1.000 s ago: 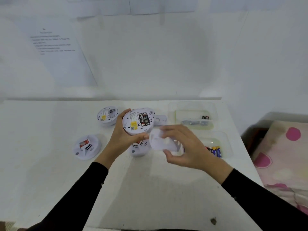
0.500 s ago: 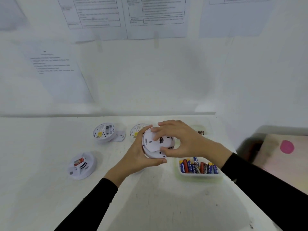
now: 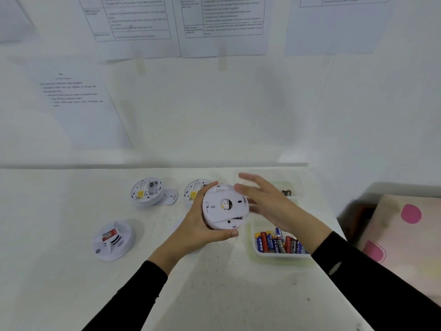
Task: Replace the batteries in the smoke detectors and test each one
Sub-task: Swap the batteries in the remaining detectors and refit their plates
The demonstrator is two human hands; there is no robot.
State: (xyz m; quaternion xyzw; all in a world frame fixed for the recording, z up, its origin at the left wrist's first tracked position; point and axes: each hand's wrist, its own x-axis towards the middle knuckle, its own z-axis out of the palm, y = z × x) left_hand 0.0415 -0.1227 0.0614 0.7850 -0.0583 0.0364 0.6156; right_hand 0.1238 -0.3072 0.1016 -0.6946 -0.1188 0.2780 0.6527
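Observation:
My left hand [image 3: 200, 225] grips a round white smoke detector [image 3: 225, 206] above the table, its back plate facing me, thumb under its lower rim. My right hand [image 3: 267, 204] hovers just right of the detector with fingers spread and blurred, holding nothing. Three more detectors are in view: one lies back-up with an open battery bay [image 3: 146, 191], another sits partly hidden behind my left hand [image 3: 196, 187], and a third with a red label [image 3: 112, 240] lies at the left. A clear tray of batteries [image 3: 278, 242] sits right of my hands.
A loose white cover plate [image 3: 171, 195] leans against the far-left detector. A second clear tray [image 3: 290, 187] with a dark battery stands behind my right hand. Papers hang on the white wall. A pink-dotted cloth [image 3: 405, 235] lies beyond the table's right edge.
The back plate went from my right hand onto the detector. My right hand has since lifted off it and opened to the right. The camera tilted up.

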